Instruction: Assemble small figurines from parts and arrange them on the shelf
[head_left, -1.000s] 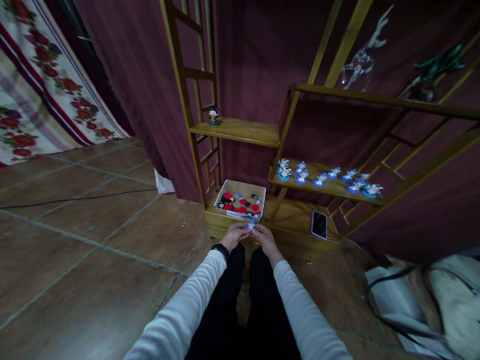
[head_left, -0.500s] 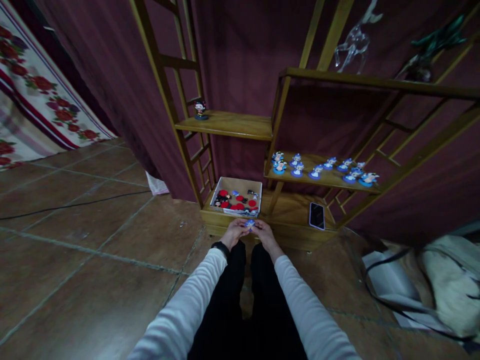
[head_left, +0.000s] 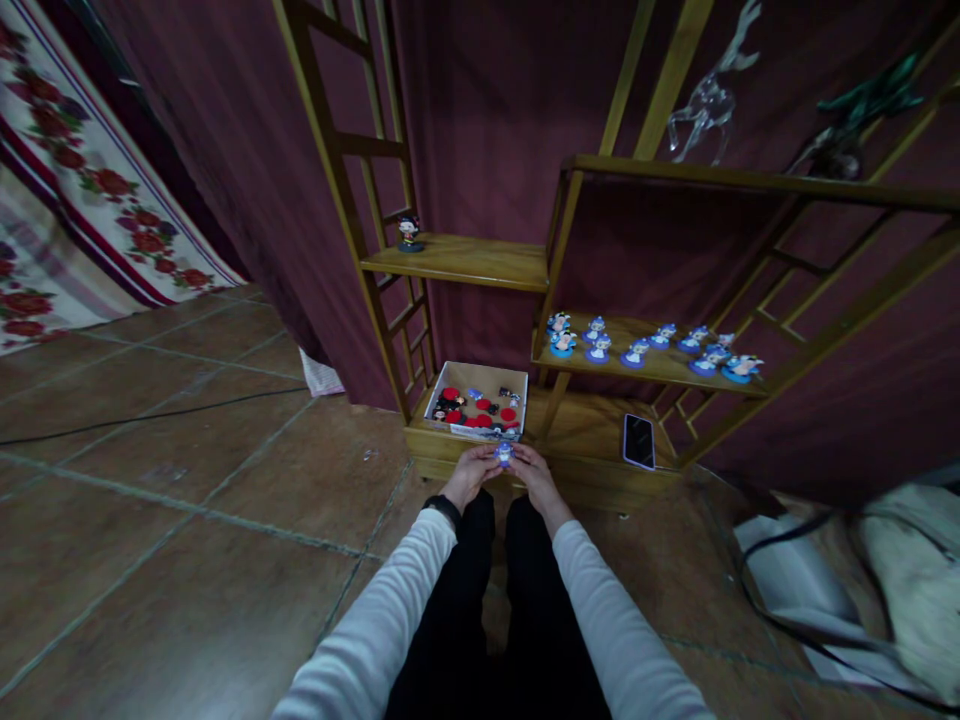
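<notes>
Between both hands I hold a small blue-and-white figurine [head_left: 504, 455], upright, just in front of the open box. My left hand [head_left: 472, 474] grips it from the left, fingers closed against its side. From the right, my right hand [head_left: 534, 474] pinches it too. Directly beyond is a cardboard box [head_left: 487, 376] with red discs, dark figurines and a small blue piece inside. On the shelf to the right stand several blue-and-white figurines [head_left: 635, 352] on round bases.
A dark figurine [head_left: 409, 233] stands on the left shelf [head_left: 480, 262]. A phone [head_left: 639, 441] lies on the bottom board at right. Higher up are a clear glass deer [head_left: 705, 110] and a green ornament [head_left: 870, 100]. A pale bag [head_left: 915, 580] rests on the floor at right.
The figurine between my hands has turned more upright, so its white front shows. My hands stay at nearly the same place, and the view has shifted slightly.
</notes>
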